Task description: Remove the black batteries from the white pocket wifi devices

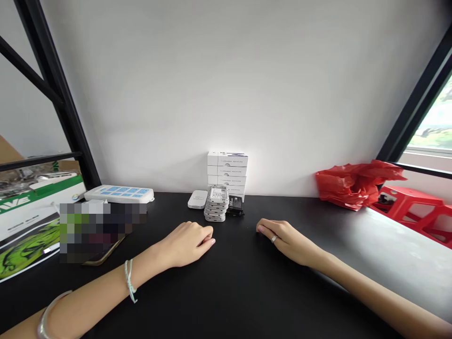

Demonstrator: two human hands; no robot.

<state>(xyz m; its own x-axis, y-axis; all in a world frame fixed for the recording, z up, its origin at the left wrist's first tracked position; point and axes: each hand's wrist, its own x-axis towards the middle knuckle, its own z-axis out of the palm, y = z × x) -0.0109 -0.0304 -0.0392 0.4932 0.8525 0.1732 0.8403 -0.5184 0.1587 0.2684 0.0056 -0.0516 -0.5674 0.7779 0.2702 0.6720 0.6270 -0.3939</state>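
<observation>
My left hand [190, 244] rests on the black table [233, 292], fingers curled in a loose fist with nothing in them. To its right, my right hand [287, 241] lies on the table too, its fingers folded under and empty; a ring shows on one finger. Beyond and between the hands stands a stack of white devices [216, 202], the top one showing a label. A flat white cover [197, 199] lies left of the stack, and black batteries [236, 205] lie right of it. Behind them rise several stacked white boxes [228, 172] against the wall.
A white case with blue labels [122, 193] lies at the back left, near a blurred-out phone-like item [102, 235] and a green-white box [38, 200]. A red plastic bag [356, 182] sits at the back right, with red stools [416, 207] beyond the edge.
</observation>
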